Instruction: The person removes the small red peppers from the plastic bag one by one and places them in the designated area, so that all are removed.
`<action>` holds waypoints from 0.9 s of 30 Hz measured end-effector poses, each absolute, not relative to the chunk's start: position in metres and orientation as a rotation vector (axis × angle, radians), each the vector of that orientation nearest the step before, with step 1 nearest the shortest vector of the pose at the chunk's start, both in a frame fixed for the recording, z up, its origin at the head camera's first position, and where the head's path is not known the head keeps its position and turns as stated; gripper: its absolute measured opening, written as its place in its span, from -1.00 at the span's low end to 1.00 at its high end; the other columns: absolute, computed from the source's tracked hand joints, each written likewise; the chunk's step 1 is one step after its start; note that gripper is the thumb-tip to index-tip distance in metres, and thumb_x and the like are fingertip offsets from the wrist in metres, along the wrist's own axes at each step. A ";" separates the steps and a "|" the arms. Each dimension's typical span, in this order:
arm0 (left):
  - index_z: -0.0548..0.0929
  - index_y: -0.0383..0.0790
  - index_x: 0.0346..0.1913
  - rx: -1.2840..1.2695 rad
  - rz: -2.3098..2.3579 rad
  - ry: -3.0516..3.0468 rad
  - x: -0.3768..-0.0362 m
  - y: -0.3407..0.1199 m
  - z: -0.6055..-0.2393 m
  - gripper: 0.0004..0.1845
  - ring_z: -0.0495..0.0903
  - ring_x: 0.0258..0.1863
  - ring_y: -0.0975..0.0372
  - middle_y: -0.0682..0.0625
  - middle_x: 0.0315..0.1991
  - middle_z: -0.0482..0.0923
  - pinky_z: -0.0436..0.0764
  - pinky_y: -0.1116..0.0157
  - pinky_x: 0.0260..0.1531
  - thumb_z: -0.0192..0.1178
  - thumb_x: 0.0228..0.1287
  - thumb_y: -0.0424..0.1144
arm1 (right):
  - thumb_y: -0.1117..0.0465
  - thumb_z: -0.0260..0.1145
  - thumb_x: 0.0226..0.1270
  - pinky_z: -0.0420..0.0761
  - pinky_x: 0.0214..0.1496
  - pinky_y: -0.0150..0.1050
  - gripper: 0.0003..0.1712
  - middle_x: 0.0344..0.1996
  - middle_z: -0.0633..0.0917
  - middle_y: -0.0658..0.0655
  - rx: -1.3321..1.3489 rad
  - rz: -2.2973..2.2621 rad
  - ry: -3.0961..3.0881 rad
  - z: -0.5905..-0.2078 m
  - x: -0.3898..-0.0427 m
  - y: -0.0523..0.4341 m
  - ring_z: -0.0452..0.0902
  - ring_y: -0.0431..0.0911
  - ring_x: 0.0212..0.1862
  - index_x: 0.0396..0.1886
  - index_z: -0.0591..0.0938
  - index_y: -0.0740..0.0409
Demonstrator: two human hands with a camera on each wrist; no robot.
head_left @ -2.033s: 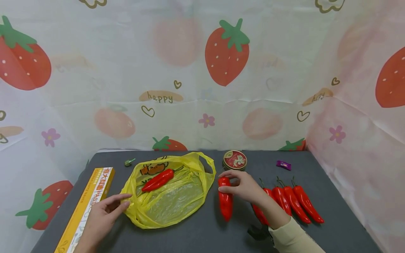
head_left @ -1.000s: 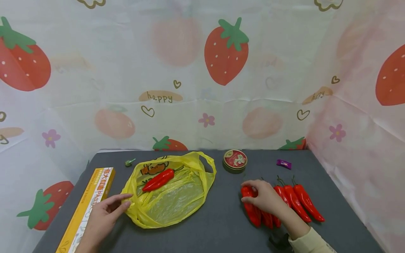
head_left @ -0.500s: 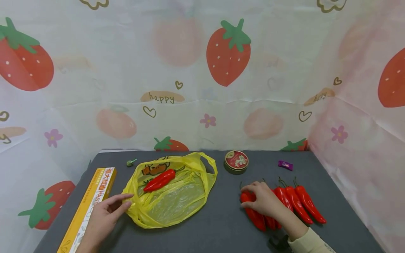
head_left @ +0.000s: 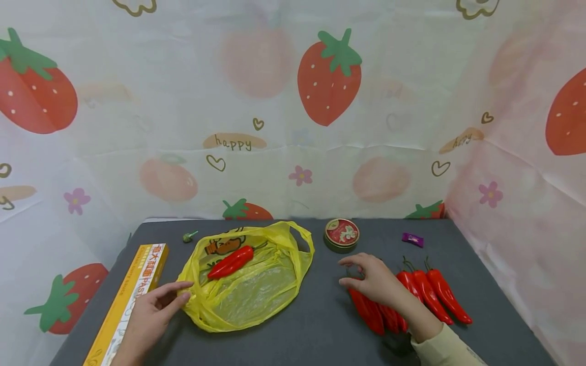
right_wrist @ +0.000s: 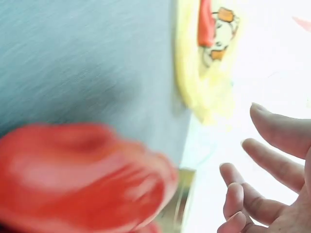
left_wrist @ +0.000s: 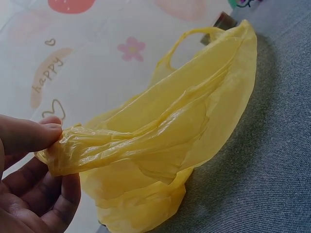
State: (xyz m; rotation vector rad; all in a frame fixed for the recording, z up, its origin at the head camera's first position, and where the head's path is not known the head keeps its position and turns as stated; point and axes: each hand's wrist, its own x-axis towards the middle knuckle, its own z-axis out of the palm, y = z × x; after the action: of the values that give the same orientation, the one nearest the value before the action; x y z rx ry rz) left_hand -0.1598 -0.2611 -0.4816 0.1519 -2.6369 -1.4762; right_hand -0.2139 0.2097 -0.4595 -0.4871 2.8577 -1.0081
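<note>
My left hand (head_left: pixel 151 315) pinches the left edge of a yellow plastic bag (head_left: pixel 256 300) between thumb and fingers; the left wrist view shows the gathered film (left_wrist: pixel 97 145) in its grip. One red chili pepper (head_left: pixel 231 262) with a thin stem lies inside the bag's open mouth. My right hand (head_left: pixel 377 282) is over the left end of a row of several red peppers, fingers spread and holding nothing. Beneath it lies the leftmost pepper (head_left: pixel 368 311), its top hidden by the hand. In the right wrist view, a pepper (right_wrist: pixel 87 179) appears large, apart from the fingers.
A round red-lidded tin (head_left: pixel 341 234) stands at the back, with a purple wrapped sweet (head_left: pixel 413 239) to its right. A yellow pasta box (head_left: pixel 128 300) lies along the left side. A small green piece with a stem (head_left: pixel 188 237) sits behind the bag.
My right hand has carried a red pepper rightward from beside the bag, laid it at the row's left end, let go and risen slightly. My left hand has stayed on the bag.
</note>
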 end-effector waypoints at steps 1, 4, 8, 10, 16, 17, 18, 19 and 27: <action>0.73 -0.20 0.11 0.160 -1.478 -2.641 -0.160 -0.261 -0.482 -0.61 0.49 -0.34 0.34 0.00 -0.12 0.71 0.52 0.41 -0.37 0.30 0.39 -0.03 | 0.04 0.50 0.26 0.47 -0.16 -0.16 -0.57 -0.03 0.69 0.05 -0.496 -1.025 2.865 -0.458 -0.215 0.206 0.46 -0.02 -0.15 0.12 0.69 -0.07; 0.73 -0.19 0.12 0.176 -1.475 -2.651 -0.159 -0.260 -0.481 -0.60 0.49 -0.33 0.34 -0.03 -0.09 0.71 0.52 0.42 -0.35 0.30 0.38 -0.01 | 0.03 0.49 0.27 0.49 -0.16 -0.16 -0.59 -0.02 0.69 0.01 -0.507 -1.088 2.877 -0.452 -0.218 0.194 0.48 0.00 -0.13 0.11 0.70 -0.10; 0.73 -0.18 0.11 0.179 -1.466 -2.658 -0.159 -0.259 -0.480 -0.59 0.51 -0.30 0.34 -0.06 -0.05 0.71 0.54 0.42 -0.32 0.30 0.38 0.02 | 0.04 0.49 0.28 0.51 -0.18 -0.18 -0.61 -0.03 0.70 -0.04 -0.507 -1.166 2.868 -0.448 -0.222 0.176 0.50 -0.03 -0.11 0.10 0.70 -0.13; 0.73 -0.18 0.11 0.165 -1.463 -2.654 -0.160 -0.259 -0.481 -0.60 0.51 -0.31 0.34 -0.05 -0.06 0.71 0.54 0.42 -0.32 0.30 0.38 0.01 | 0.04 0.49 0.28 0.52 -0.18 -0.19 -0.61 -0.04 0.70 -0.05 -0.529 -1.189 2.857 -0.445 -0.224 0.168 0.50 -0.06 -0.11 0.10 0.70 -0.12; 0.74 -0.19 0.10 0.126 -1.485 -2.629 -0.161 -0.259 -0.482 -0.62 0.50 -0.32 0.36 -0.04 -0.06 0.71 0.53 0.42 -0.34 0.31 0.38 -0.03 | 0.08 0.48 0.29 0.60 -0.19 -0.22 -0.60 0.01 0.70 -0.01 -0.601 -1.264 2.799 -0.436 -0.228 0.146 0.58 -0.06 -0.11 0.13 0.69 -0.08; 0.74 -0.19 0.10 0.127 -1.488 -2.629 -0.161 -0.259 -0.483 -0.62 0.50 -0.32 0.36 -0.04 -0.06 0.71 0.53 0.43 -0.33 0.31 0.38 -0.03 | 0.09 0.48 0.30 0.62 -0.20 -0.22 -0.59 0.02 0.71 0.01 -0.603 -1.285 2.778 -0.435 -0.229 0.142 0.60 -0.05 -0.10 0.13 0.68 -0.07; 0.74 -0.19 0.10 0.128 -1.488 -2.629 -0.161 -0.259 -0.483 -0.62 0.50 -0.31 0.37 -0.04 -0.05 0.71 0.54 0.43 -0.33 0.31 0.38 -0.03 | 0.09 0.47 0.30 0.63 -0.20 -0.22 -0.59 0.04 0.71 0.04 -0.607 -1.302 2.759 -0.434 -0.230 0.138 0.63 -0.06 -0.10 0.14 0.68 -0.05; 0.73 -0.19 0.10 0.130 -1.489 -2.630 -0.161 -0.259 -0.483 -0.62 0.50 -0.31 0.37 -0.03 -0.05 0.71 0.54 0.43 -0.33 0.30 0.38 -0.03 | 0.09 0.47 0.31 0.65 -0.20 -0.23 -0.57 0.06 0.71 0.06 -0.611 -1.313 2.737 -0.434 -0.231 0.134 0.65 -0.06 -0.10 0.16 0.67 -0.05; 0.73 -0.20 0.11 0.140 -1.536 -2.603 -0.161 -0.261 -0.485 -0.63 0.51 -0.30 0.37 -0.01 -0.04 0.72 0.55 0.44 -0.32 0.31 0.38 -0.06 | 0.07 0.42 0.36 0.69 -0.09 -0.17 -0.53 0.07 0.71 0.11 -0.702 -1.343 2.607 -0.435 -0.242 0.101 0.69 0.00 -0.02 0.24 0.62 0.00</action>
State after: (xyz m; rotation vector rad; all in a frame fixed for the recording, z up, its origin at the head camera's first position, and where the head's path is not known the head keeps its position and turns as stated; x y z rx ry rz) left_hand -0.1607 -0.2615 -0.4852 0.1396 -2.6031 -1.5360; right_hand -0.2415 0.1014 -0.4355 -0.7017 2.6074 -1.3427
